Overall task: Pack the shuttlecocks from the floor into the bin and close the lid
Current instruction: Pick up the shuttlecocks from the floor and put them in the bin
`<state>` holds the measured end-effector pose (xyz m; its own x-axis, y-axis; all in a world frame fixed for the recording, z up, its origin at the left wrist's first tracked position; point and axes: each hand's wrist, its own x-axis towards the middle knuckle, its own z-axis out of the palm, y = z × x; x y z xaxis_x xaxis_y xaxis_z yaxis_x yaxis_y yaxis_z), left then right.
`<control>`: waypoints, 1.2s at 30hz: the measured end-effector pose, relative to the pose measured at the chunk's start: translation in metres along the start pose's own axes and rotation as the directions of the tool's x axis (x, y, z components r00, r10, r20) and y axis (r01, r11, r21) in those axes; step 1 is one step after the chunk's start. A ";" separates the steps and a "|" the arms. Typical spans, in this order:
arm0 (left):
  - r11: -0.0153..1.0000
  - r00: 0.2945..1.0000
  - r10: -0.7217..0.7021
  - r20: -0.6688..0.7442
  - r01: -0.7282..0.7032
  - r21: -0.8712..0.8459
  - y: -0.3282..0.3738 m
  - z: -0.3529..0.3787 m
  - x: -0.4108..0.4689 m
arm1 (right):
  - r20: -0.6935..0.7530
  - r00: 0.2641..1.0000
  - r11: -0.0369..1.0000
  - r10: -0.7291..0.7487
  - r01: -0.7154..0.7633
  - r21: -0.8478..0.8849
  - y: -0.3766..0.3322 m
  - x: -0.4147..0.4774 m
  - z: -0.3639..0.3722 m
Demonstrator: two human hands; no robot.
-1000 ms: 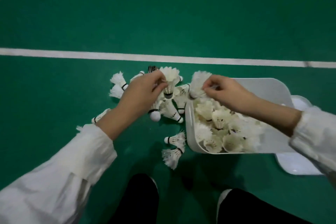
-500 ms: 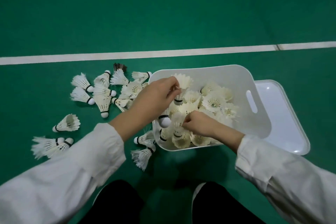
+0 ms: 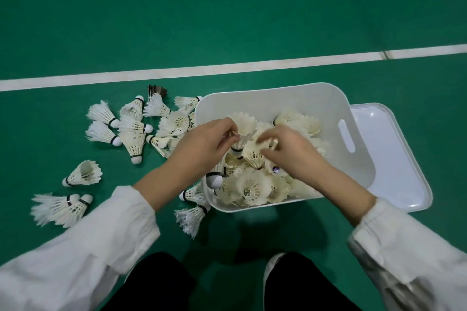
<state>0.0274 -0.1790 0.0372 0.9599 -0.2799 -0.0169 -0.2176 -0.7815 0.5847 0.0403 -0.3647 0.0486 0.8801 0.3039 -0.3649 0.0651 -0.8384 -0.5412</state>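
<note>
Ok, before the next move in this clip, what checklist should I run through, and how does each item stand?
1. Is the bin open and upright: ok.
2. Is the lid off and beside the bin: ok, flat on the floor at its right.
3. Does the left hand hold its shuttlecock above the bin: ok, pinched.
4. Does the right hand hold anything: cannot tell, its fingers are blurred among the binned ones.
5. Is the floor cleared: not ok, loose shuttlecocks lie left of the bin.
</note>
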 end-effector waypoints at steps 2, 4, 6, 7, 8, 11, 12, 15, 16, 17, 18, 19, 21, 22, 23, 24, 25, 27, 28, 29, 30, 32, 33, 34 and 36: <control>1.000 1.000 0.006 -0.002 -0.006 -0.010 0.002 -0.001 -0.001 | -0.151 0.985 0.991 -0.083 0.098 0.091 -0.005 -0.002 -0.010; 0.999 1.000 0.001 -0.022 -0.002 -0.039 0.003 -0.003 -0.001 | -0.158 0.979 0.985 -0.130 0.146 0.095 -0.010 -0.003 -0.008; 0.998 0.999 0.000 -0.041 -0.002 -0.058 0.003 -0.008 0.000 | -0.206 0.962 0.976 -0.182 0.201 0.078 -0.011 -0.002 -0.002; 0.998 0.999 0.004 -0.045 -0.007 -0.063 0.002 -0.009 0.000 | -0.237 0.949 0.968 -0.206 0.233 0.093 -0.011 0.000 0.000; 0.997 0.999 0.011 -0.046 -0.014 -0.071 0.002 -0.011 -0.001 | -0.253 0.941 0.960 -0.226 0.259 0.108 -0.011 0.002 0.001; 0.996 0.999 0.019 -0.031 -0.022 -0.088 0.001 -0.011 -0.004 | -0.246 0.932 0.959 -0.267 0.282 0.030 -0.010 0.008 0.003; 0.996 0.999 0.016 -0.030 -0.019 -0.092 0.001 -0.011 -0.006 | -0.240 0.929 0.958 -0.281 0.286 -0.015 -0.009 0.009 0.004; 0.989 0.998 -0.029 -0.047 0.022 -0.144 -0.001 -0.016 -0.005 | -0.153 0.942 0.952 -0.299 0.283 -0.118 -0.005 0.010 0.011; 0.985 0.997 -0.046 -0.057 0.036 -0.166 -0.002 -0.018 -0.005 | -0.130 0.954 0.959 -0.269 0.254 -0.124 -0.005 0.010 0.013; 0.983 0.996 -0.055 -0.068 0.042 -0.181 -0.003 -0.021 -0.005 | -0.112 0.966 0.968 -0.233 0.220 -0.120 -0.004 0.010 0.018; 0.981 0.995 -0.063 -0.078 0.047 -0.187 -0.005 -0.023 -0.005 | -0.098 0.975 0.976 -0.200 0.190 -0.106 -0.004 0.010 0.022; 0.980 0.994 -0.070 -0.085 0.053 -0.190 -0.007 -0.025 -0.006 | -0.082 0.981 0.982 -0.174 0.166 -0.096 -0.003 0.011 0.028; 0.980 0.993 -0.081 -0.091 0.063 -0.191 -0.010 -0.027 -0.010 | -0.049 0.988 0.984 -0.149 0.143 -0.107 -0.004 0.013 0.045; 0.981 0.993 -0.075 -0.094 0.057 -0.183 -0.011 -0.028 -0.011 | -0.027 0.989 0.984 -0.143 0.139 -0.110 -0.005 0.014 0.054; 0.985 0.993 -0.062 -0.099 0.044 -0.170 -0.012 -0.028 -0.013 | 0.007 0.992 0.986 -0.128 0.128 -0.103 -0.005 0.016 0.062; 0.988 0.993 -0.045 -0.105 0.029 -0.153 -0.013 -0.028 -0.014 | 0.056 0.993 0.990 -0.108 0.112 -0.086 -0.006 0.018 0.069; 0.990 0.994 -0.031 -0.109 0.015 -0.142 -0.014 -0.028 -0.015 | 0.128 0.988 0.992 -0.084 0.094 -0.079 -0.008 0.020 0.075; 0.990 0.993 -0.023 -0.112 0.007 -0.138 -0.017 -0.029 -0.016 | 0.255 0.964 0.984 -0.077 0.114 -0.135 -0.008 0.021 0.082; 0.990 0.993 -0.027 -0.118 0.010 -0.142 -0.017 -0.029 -0.017 | 0.257 0.963 0.981 -0.084 0.125 -0.146 -0.009 0.020 0.080; 0.989 0.991 -0.027 -0.131 0.008 -0.146 -0.017 -0.030 -0.017 | 0.211 0.973 0.986 -0.087 0.115 -0.120 -0.010 0.017 0.073; 0.989 0.988 -0.021 -0.150 -0.002 -0.146 -0.017 -0.030 -0.017 | 0.128 0.988 0.995 -0.082 0.088 -0.036 -0.011 0.014 0.064; 0.989 0.983 0.002 -0.182 -0.029 -0.145 -0.015 -0.031 -0.016 | -0.012 0.998 0.970 -0.054 0.055 0.238 -0.016 0.007 0.042; 0.988 0.982 0.017 -0.190 -0.045 -0.145 -0.012 -0.031 -0.014 | -0.028 0.998 0.926 -0.047 0.054 0.374 -0.019 0.006 0.032; 0.987 0.982 0.034 -0.188 -0.062 -0.147 -0.009 -0.029 -0.012 | -0.018 0.999 0.877 -0.049 0.052 0.477 -0.022 0.005 0.025; 0.983 0.985 0.071 -0.156 -0.096 -0.159 0.000 -0.022 -0.009 | 0.007 0.998 0.843 -0.070 0.055 0.534 -0.028 0.006 0.019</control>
<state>0.0229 -0.1642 0.0556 0.9578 -0.2443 0.1515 -0.2779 -0.6522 0.7053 0.0350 -0.3306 0.0465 0.8701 0.3648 -0.3315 -0.1478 -0.4484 -0.8815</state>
